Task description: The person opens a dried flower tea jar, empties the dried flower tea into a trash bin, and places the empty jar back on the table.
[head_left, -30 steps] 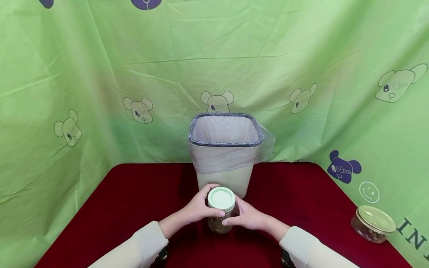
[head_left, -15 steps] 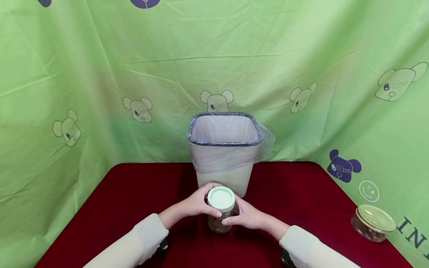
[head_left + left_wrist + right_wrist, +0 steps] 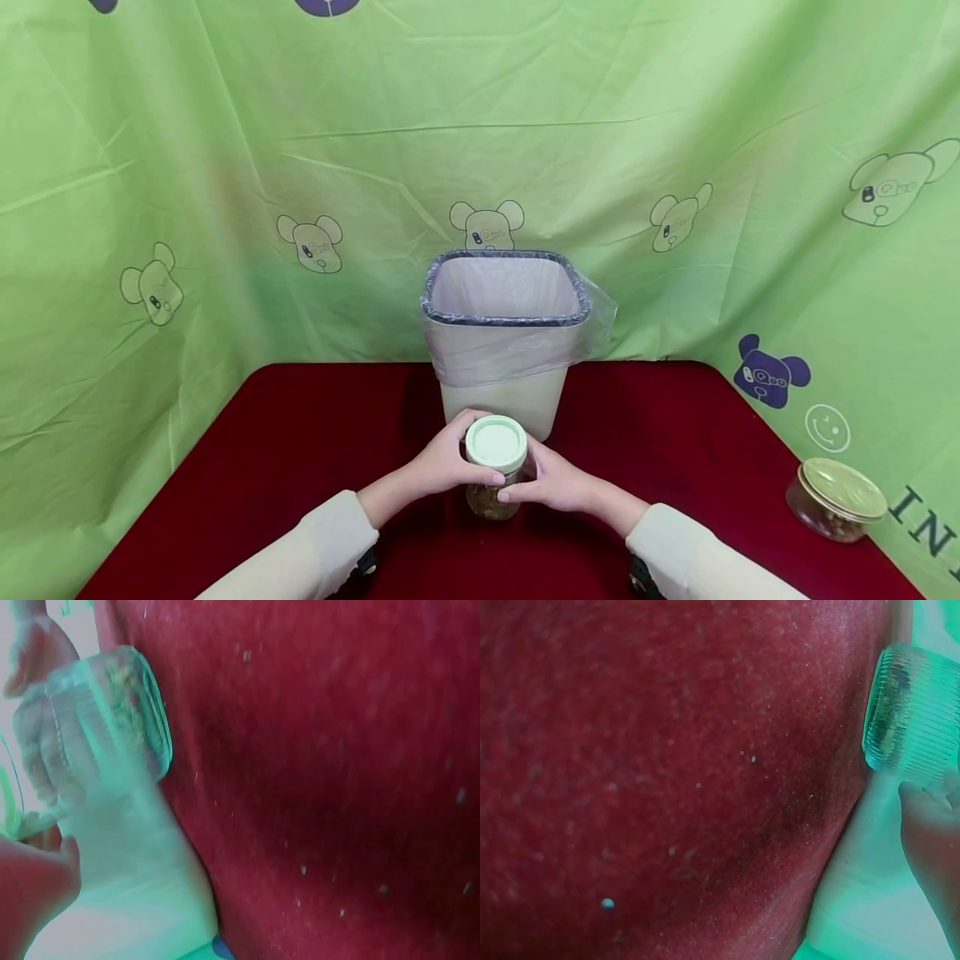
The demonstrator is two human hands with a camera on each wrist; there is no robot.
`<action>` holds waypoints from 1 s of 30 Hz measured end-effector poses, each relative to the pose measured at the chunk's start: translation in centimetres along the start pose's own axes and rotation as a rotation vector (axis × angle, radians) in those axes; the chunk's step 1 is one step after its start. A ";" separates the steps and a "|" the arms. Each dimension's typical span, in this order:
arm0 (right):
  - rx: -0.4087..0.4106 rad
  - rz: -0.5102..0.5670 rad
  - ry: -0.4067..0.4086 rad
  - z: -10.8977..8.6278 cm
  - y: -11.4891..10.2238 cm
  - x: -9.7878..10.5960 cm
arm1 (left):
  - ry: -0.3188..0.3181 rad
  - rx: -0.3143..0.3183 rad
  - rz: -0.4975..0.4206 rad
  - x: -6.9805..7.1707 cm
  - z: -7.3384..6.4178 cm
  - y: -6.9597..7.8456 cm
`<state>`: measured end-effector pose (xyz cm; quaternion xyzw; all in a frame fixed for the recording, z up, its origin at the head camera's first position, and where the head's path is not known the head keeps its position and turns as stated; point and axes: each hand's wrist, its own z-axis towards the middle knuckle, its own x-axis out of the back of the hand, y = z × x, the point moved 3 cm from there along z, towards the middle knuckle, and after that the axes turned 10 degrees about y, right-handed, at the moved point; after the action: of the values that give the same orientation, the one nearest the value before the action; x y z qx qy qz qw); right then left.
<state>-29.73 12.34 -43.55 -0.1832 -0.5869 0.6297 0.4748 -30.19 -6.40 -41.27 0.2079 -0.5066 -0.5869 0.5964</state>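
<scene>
Jar (image 3: 491,505) upright, lower centre of frame: left hand (image 3: 447,460) grips at its lid (image 3: 497,442), right hand (image 3: 557,482) grips lower, presumably for steadiness.

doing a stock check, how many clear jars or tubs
2: a jar between left hand and right hand; a round tub at far right. Any behind the bin would be hidden.
</scene>
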 end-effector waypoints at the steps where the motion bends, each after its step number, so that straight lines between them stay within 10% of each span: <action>1: -0.002 0.001 0.001 0.0 0.0 0.0 | 0.020 0.004 0.006 -0.1 -0.1 0.0; 20: -0.003 0.021 0.005 0.0 -0.2 0.0 | 0.342 0.119 0.138 -2.3 -1.9 1.4; 30: 0.001 0.021 0.005 0.1 0.0 -0.1 | 0.365 0.137 0.135 -2.3 -2.1 1.3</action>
<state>-29.73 12.21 -43.59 -0.1908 -0.5835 0.6344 0.4697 -27.26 -4.69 -41.83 0.3164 -0.4416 -0.4625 0.7007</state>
